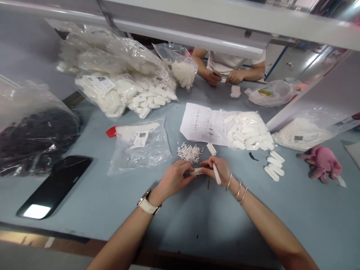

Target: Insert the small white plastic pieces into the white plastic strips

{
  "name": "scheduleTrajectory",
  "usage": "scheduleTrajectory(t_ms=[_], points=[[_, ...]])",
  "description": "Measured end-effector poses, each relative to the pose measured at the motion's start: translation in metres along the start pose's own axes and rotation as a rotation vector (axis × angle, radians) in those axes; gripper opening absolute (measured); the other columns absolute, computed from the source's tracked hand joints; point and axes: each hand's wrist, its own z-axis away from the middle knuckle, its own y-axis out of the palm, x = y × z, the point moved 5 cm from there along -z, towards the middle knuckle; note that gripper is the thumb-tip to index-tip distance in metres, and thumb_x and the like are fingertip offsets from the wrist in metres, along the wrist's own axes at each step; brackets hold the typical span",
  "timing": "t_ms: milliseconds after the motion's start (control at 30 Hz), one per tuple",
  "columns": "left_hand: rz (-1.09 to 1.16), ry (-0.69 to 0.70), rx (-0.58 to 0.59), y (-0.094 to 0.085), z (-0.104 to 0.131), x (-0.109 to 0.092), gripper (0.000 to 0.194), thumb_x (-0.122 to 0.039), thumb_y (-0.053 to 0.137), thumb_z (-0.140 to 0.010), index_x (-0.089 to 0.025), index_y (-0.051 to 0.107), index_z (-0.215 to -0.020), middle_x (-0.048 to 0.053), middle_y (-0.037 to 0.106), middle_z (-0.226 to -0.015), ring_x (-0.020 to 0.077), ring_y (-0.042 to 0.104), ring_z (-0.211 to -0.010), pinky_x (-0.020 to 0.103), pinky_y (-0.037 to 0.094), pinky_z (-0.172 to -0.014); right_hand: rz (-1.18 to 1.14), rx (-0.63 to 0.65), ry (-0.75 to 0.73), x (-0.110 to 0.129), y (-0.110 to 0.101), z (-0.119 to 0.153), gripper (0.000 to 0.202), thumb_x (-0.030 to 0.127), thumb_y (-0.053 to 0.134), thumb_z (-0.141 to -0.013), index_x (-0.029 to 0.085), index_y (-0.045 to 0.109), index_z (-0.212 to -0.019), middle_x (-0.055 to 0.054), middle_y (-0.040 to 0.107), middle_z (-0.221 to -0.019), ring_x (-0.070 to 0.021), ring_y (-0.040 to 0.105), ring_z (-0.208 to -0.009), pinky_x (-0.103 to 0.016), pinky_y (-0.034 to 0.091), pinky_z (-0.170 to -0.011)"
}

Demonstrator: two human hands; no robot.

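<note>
Between my two hands is a small white plastic part (197,171). My left hand (178,174) is closed on its left end, where something dark also shows at the fingertips. The fingertips of my right hand (218,168) pinch near the part's right end. A slim white stick-like piece (216,174) juts from that same hand toward me; its kind I cannot make out. Just beyond my fingers lies a pile of tiny white pieces (190,153), with a pair of white plastic pieces (211,149) to its right.
Printed paper (205,122) lies partly under a bag of white parts (249,131). Loose white parts (274,166) and a pink glove (326,162) are at right. A flat bag (142,146), a black phone-like slab (56,185) and stuffed bags (120,71) fill the left. Another person's hands (225,77) work opposite.
</note>
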Motion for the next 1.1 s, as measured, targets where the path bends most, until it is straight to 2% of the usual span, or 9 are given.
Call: scheduleTrajectory(t_ms=[133,267,467,600,733,933,1100], points=[[0.012,-0.065,0.033,-0.002,0.0,0.004,0.009,-0.021,0.067,-0.075,-0.017,0.058,-0.073,0.0,0.058,-0.07,0.0143,0.053,-0.065,0.024,0.04,-0.057,0.141,-0.131,-0.13,0.005,-0.004,-0.001,0.028,0.028,0.055,-0.077,0.024,0.033,-0.06,-0.006,0.072,-0.079,-0.0198,0.067,-0.078,-0.031,0.051,-0.068],[0.024,-0.101,0.044,-0.002,0.0,0.007,0.008,-0.021,0.065,-0.075,-0.017,0.058,-0.072,0.0,0.057,-0.069,0.0147,0.053,-0.065,0.024,0.039,-0.057,0.333,-0.119,-0.222,0.006,0.0,-0.005,0.028,0.021,0.056,-0.076,0.024,0.035,-0.058,-0.004,0.071,-0.075,-0.0196,0.065,-0.077,-0.031,0.05,-0.07],[0.041,-0.121,0.049,-0.002,0.0,0.007,0.007,-0.024,0.063,-0.076,-0.018,0.059,-0.074,0.0,0.058,-0.07,0.0141,0.053,-0.065,0.024,0.04,-0.058,0.45,-0.125,-0.276,0.004,0.002,-0.009,0.027,0.018,0.056,-0.075,0.024,0.036,-0.058,-0.003,0.068,-0.069,-0.0189,0.061,-0.073,-0.03,0.048,-0.068],[0.045,-0.122,0.038,-0.002,0.0,0.009,0.008,-0.025,0.063,-0.075,-0.018,0.06,-0.074,0.0,0.058,-0.07,0.0138,0.053,-0.065,0.024,0.041,-0.058,0.261,-0.163,-0.241,0.007,0.0,-0.005,0.026,0.023,0.055,-0.075,0.024,0.033,-0.061,-0.002,0.068,-0.069,-0.0164,0.06,-0.065,-0.03,0.047,-0.066],[0.037,-0.108,0.036,-0.003,0.0,0.009,0.011,-0.028,0.063,-0.077,-0.018,0.06,-0.073,0.0,0.058,-0.068,0.0138,0.052,-0.063,0.024,0.04,-0.056,-0.002,-0.105,-0.133,0.007,0.0,-0.002,0.033,0.033,0.061,-0.073,0.024,0.031,-0.063,-0.003,0.07,-0.073,-0.0156,0.062,-0.064,-0.028,0.049,-0.061],[0.03,-0.113,0.025,-0.003,-0.001,0.008,0.012,-0.027,0.065,-0.076,-0.018,0.06,-0.071,-0.001,0.056,-0.065,0.0132,0.051,-0.061,0.024,0.039,-0.054,-0.015,-0.026,-0.105,0.01,0.004,0.001,0.039,0.04,0.063,-0.074,0.024,0.03,-0.062,-0.005,0.072,-0.075,-0.0167,0.064,-0.066,-0.03,0.05,-0.063],[0.034,-0.115,0.029,-0.003,0.0,0.008,0.012,-0.027,0.065,-0.076,-0.017,0.06,-0.071,0.0,0.056,-0.065,0.0132,0.051,-0.061,0.024,0.039,-0.055,-0.01,-0.013,-0.14,0.011,0.006,0.002,0.037,0.036,0.063,-0.074,0.024,0.03,-0.062,-0.006,0.072,-0.076,-0.0168,0.064,-0.067,-0.028,0.048,-0.062]])
